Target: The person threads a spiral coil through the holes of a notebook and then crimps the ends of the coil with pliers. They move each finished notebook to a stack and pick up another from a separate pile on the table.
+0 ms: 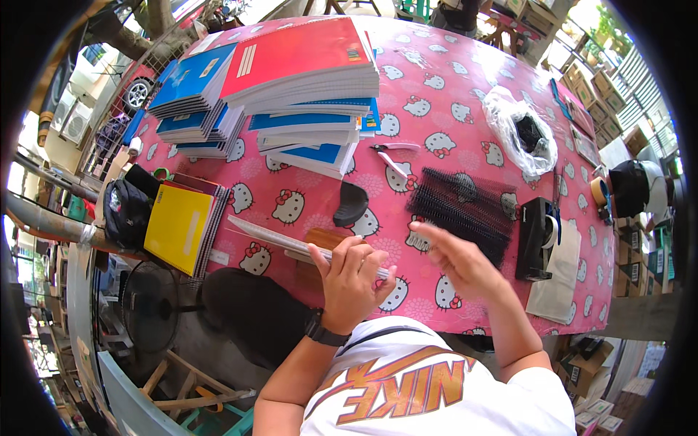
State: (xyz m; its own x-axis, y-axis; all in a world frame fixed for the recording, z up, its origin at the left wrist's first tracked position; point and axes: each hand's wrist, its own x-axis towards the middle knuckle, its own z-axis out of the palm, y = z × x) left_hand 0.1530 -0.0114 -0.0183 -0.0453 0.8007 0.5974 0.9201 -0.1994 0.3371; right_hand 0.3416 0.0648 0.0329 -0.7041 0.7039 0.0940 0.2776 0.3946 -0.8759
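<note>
My left hand [355, 280], with a black watch at the wrist, is closed on a thin pad of paper [280, 236]. The pad is tilted and seen nearly edge-on above the table's near side. Under it lies a brown wooden block [326, 238], partly covered. My right hand [465, 263] is raised to the right of the pad, its fingers stretched out and apart. Just beyond that hand lies a bunch of black spiral binding coils [465, 203]. A curved black piece [351, 203] and cutting pliers [394, 156] with pale pink handles rest farther off.
Tall stacks of red notebooks [298, 58] and blue notebooks [193, 80] stand at the far left. Yellow spiral notebooks [178, 229] lie at the near left. On the right are a clear plastic bag [502, 138], a black tape dispenser [534, 240] and a beige cloth [556, 283].
</note>
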